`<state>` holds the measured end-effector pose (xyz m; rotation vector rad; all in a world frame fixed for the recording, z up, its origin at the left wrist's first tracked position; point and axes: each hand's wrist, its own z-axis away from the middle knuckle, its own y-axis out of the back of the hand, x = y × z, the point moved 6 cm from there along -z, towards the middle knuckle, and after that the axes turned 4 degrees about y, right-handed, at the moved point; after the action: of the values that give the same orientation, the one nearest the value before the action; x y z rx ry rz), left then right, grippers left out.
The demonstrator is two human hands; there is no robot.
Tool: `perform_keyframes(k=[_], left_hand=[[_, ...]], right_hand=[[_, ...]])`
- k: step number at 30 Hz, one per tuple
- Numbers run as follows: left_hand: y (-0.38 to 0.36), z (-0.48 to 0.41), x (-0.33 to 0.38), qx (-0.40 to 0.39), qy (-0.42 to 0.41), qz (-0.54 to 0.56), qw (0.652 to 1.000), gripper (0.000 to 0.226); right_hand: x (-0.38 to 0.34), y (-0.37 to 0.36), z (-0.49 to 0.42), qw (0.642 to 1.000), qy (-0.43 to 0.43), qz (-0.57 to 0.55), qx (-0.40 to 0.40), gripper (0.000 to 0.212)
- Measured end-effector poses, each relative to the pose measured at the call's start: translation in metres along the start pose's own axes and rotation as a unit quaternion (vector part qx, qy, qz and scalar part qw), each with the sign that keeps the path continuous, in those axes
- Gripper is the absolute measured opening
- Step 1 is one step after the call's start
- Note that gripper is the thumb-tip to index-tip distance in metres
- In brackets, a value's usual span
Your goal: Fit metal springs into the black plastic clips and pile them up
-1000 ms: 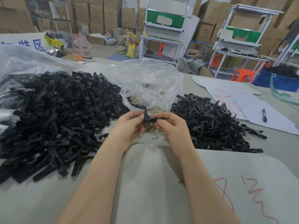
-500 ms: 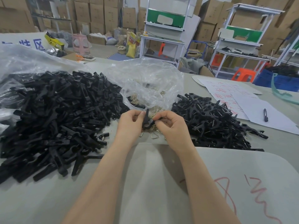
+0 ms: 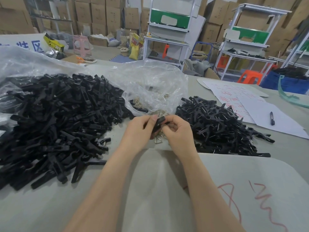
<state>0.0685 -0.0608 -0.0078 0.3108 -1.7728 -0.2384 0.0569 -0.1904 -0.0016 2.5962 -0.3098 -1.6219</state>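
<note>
grey card (image 3: 158, 181): nearest thing, flat on the worktop (image 3: 41, 206) under both forearms, with red scribble on its right side.
left hand (image 3: 140, 129): curled round the clip (image 3: 159, 124), thumb pressed on top of it.
right hand (image 3: 178, 131): pinching the same clip from the other side, fingers tucked in.
clip: up off the worktop between the two hands, lying at a slant.
what changed: a second ago it stood nearly upright with one end poking above the fingers. Now it's tipped over and mostly buried in the grip. Looks like the spring is getting pushed home, though I honestly can't see a spring in it from here.
loose springs (image 3: 158, 139): small scatter just under the hands.
left heap (image 3: 58, 123): big mound of bare black parts, loads left to do.
right pile (image 3: 217, 126): finished ones with wire showing. This clip should land there next, I'd guess.
plastic bag (image 3: 150, 87): behind the hands, more springs inside.
further back: paper sheets (image 3: 267, 114) with a pen (image 3: 272, 118) on top.
</note>
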Motion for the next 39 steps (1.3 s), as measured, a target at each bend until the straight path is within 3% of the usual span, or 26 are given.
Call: perform_keyframes(k=[5, 9, 18, 30, 39], left_hand=[[0.011, 0.000, -0.008, 0.071, 0.022, -0.005, 0.997, 0.021], [0.008, -0.001, -0.004, 0.044, 0.000, -0.059, 0.997, 0.021], [0.005, 0.001, -0.011, 0.002, 0.104, 0.152, 0.983, 0.011], [0.007, 0.000, -0.007, 0.015, 0.085, 0.123, 0.989, 0.020], [0.008, 0.001, -0.016, 0.028, 0.136, 0.213, 0.967, 0.017]], right_hand=[[0.002, -0.010, 0.003, 1.000, -0.013, 0.002, -0.010, 0.025], [0.009, -0.002, 0.000, 0.999, -0.029, 0.022, 0.024, 0.028], [0.007, -0.001, 0.001, 0.999, -0.032, -0.036, 0.010, 0.027], [0.006, -0.001, 0.001, 0.999, -0.026, -0.040, 0.009, 0.027], [0.003, -0.003, 0.001, 1.000, -0.010, -0.028, -0.002, 0.030]])
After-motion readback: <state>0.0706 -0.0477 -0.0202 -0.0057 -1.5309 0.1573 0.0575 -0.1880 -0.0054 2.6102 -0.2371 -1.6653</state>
